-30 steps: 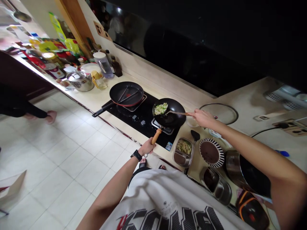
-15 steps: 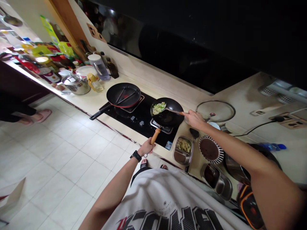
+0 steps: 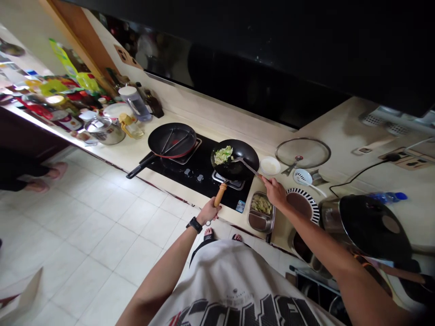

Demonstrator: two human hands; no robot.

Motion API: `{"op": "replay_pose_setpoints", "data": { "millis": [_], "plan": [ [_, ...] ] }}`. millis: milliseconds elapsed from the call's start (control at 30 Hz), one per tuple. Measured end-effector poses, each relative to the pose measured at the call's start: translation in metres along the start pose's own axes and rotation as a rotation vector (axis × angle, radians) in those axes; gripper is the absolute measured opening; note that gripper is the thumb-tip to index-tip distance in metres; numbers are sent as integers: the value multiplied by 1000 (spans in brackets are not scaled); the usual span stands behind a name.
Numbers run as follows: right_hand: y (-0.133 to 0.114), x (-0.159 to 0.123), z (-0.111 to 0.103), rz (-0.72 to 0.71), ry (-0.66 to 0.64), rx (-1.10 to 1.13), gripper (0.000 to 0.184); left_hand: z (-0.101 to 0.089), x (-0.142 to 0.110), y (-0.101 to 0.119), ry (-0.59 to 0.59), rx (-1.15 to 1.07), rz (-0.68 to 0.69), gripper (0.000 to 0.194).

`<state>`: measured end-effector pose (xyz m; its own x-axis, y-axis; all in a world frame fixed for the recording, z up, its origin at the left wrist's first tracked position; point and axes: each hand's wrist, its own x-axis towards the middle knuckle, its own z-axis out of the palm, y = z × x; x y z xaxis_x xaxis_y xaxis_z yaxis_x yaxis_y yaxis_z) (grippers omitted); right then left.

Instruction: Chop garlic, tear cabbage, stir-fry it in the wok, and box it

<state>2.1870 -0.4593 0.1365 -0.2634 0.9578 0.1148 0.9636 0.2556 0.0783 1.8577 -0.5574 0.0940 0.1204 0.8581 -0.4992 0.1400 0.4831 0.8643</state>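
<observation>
My left hand (image 3: 210, 211) is wrapped round the wooden handle of a black wok (image 3: 243, 168), which sits on the right burner of the black cooktop (image 3: 176, 172). In my right hand (image 3: 274, 191) is a spatula (image 3: 249, 167) with a metal head, its tip inside the wok. Chopped pale-green vegetables (image 3: 223, 155) lie toward the wok's left side, just left of the spatula head. Right of the cooktop, a divided steel tray (image 3: 261, 222) holds more cut vegetables. My right hand hangs above the counter between that tray and a small white bowl (image 3: 270, 165).
A frying pan (image 3: 172, 138) with a rack inside stands on the left burner. A glass lid (image 3: 304, 152) leans at the back wall. A striped plate (image 3: 302, 203) and a large dark-lidded pot (image 3: 374, 226) stand right. Another person's feet (image 3: 47, 176) show at left.
My right hand has drawn back toward me and lower, pulling the spatula head away from the vegetables. My left hand keeps its hold on the wok handle. The view has shifted slightly.
</observation>
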Motion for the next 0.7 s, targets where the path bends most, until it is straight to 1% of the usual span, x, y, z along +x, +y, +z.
{"op": "replay_pose_setpoints", "data": {
  "millis": [67,133,300,400,500,567,633,700],
  "plan": [
    [1,2,5,-11,14,23,52,0,0,1,-1,0,-2,24],
    [2,11,1,-33,16,32,51,0,1,1,-4,-6,-14,24],
    [3,54,-27,-107,18,41,44,0,5,-2,-8,-24,-8,28],
    [4,68,-46,-146,11,46,42,1,5,-5,-2,-38,-11,30],
    [12,66,-59,-149,16,39,42,1,6,-8,-16,-42,4,31],
    [19,58,-62,-129,32,28,43,1,9,-9,-29,-32,26,29],
    [24,47,-59,-104,39,34,44,1,13,-7,-24,-25,27,30],
    [23,32,-52,-96,40,68,46,1,14,-3,5,-19,1,35]
  ]
}}
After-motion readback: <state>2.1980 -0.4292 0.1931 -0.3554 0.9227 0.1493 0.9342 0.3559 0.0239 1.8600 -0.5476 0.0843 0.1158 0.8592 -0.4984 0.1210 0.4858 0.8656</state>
